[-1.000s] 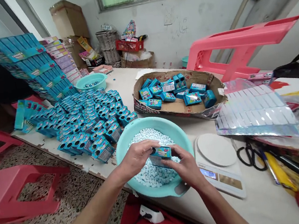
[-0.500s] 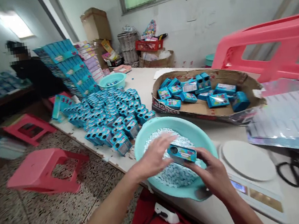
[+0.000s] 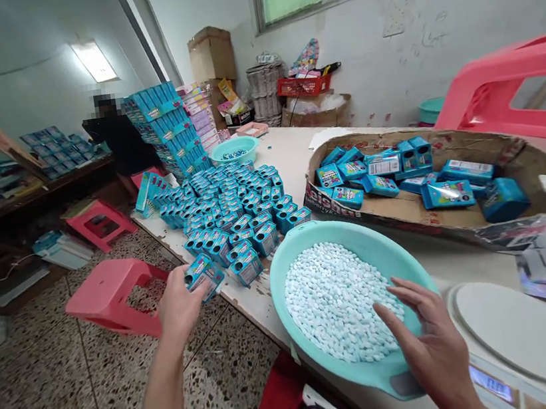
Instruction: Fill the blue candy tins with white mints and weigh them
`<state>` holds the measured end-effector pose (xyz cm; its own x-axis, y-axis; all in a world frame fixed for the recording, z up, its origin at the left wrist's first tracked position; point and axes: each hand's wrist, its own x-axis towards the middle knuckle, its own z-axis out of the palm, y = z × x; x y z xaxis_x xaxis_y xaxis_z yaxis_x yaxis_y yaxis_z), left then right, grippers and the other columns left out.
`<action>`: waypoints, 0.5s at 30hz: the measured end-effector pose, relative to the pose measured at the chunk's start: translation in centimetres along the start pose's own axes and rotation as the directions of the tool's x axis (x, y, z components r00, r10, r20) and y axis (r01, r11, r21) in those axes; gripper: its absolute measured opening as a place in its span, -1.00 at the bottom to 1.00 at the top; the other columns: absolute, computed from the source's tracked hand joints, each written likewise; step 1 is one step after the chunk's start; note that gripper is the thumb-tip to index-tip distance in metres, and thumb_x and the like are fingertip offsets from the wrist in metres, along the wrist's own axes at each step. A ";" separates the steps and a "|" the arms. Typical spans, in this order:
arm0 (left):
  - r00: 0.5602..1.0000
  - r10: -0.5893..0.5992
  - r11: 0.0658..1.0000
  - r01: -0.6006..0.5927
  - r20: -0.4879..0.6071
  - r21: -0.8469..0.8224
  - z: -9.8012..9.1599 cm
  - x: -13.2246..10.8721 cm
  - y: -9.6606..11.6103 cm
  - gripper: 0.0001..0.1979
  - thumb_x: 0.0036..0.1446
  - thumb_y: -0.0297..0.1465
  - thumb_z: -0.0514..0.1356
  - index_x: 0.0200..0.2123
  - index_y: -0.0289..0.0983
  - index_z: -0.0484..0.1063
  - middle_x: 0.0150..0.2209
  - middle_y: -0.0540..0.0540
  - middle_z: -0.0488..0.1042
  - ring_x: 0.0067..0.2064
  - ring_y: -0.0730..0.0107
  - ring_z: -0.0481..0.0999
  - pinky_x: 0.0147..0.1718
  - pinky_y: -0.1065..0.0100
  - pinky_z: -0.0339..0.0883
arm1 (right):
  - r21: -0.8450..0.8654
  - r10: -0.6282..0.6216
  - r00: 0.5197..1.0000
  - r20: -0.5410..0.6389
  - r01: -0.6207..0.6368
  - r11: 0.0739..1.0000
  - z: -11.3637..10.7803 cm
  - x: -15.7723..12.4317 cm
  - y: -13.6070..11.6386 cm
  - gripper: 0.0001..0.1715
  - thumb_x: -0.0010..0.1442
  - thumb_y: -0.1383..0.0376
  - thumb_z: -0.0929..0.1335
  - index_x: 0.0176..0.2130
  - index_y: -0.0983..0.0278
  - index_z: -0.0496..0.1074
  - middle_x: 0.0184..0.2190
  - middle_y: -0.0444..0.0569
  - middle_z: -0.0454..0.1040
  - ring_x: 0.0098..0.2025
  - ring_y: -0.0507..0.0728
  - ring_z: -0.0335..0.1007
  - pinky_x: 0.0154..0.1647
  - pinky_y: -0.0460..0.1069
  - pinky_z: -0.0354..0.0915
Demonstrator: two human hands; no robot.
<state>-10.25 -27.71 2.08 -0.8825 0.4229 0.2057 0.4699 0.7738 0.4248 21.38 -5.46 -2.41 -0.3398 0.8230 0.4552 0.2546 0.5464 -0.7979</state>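
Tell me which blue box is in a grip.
The blue box in the left grip, by the edge of the table; the other nearby boxes are unheld, crowded together there or sitting in the cardboard tray.

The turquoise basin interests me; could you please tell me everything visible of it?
The turquoise basin is wide and rounded, with smooth, plastic-looking walls and a near-side rim lug. It sits upright on the white table, by the front edge, between blue boxes and the digital scale. Small white to pale-blue tablets spread across its bottom, leaving the upper wall bare. The right hand is over its right side; whether it touches the rim is unclear.
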 end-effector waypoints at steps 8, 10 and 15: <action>0.995 -0.033 0.999 0.030 -0.096 -0.030 11.0 4.0 -2.2 -0.58 0.06 -0.27 0.17 0.00 -0.26 0.24 -0.03 -0.21 0.33 -0.01 0.13 0.39 -0.14 0.24 0.29 | -0.045 -0.054 0.996 0.065 0.057 0.997 0.3 0.2 0.2 -0.77 0.13 0.15 0.37 -0.21 0.19 0.43 -0.10 0.02 0.43 -0.01 0.23 0.36 -0.02 0.14 0.28; 0.993 -0.020 0.999 0.016 -0.117 -0.035 11.7 4.8 -1.7 -0.55 0.07 -0.25 0.17 0.01 -0.27 0.22 -0.01 -0.24 0.32 0.00 0.10 0.38 -0.13 0.20 0.30 | -0.031 -0.040 0.997 0.069 0.042 0.999 0.4 0.1 0.2 -0.79 0.14 0.17 0.37 -0.21 0.19 0.42 -0.09 0.02 0.42 -0.01 0.22 0.35 -0.01 0.13 0.28; 0.995 -0.014 0.993 0.003 -0.096 -0.115 10.7 4.9 -2.3 -0.43 0.05 -0.15 0.12 0.10 -0.28 0.18 0.00 -0.27 0.33 -0.01 -0.03 0.39 -0.11 0.07 0.32 | 0.025 -0.031 0.994 0.103 0.028 0.999 -0.9 0.6 0.0 -0.82 0.16 0.23 0.37 -0.18 0.18 0.40 -0.08 0.01 0.42 0.00 0.18 0.36 0.01 0.11 0.29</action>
<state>-15.42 -22.39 -7.30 -0.8867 0.3651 0.2837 0.4622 0.7158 0.5235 21.97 -4.88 -1.80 -0.4388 0.7856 0.4363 0.2225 0.5654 -0.7942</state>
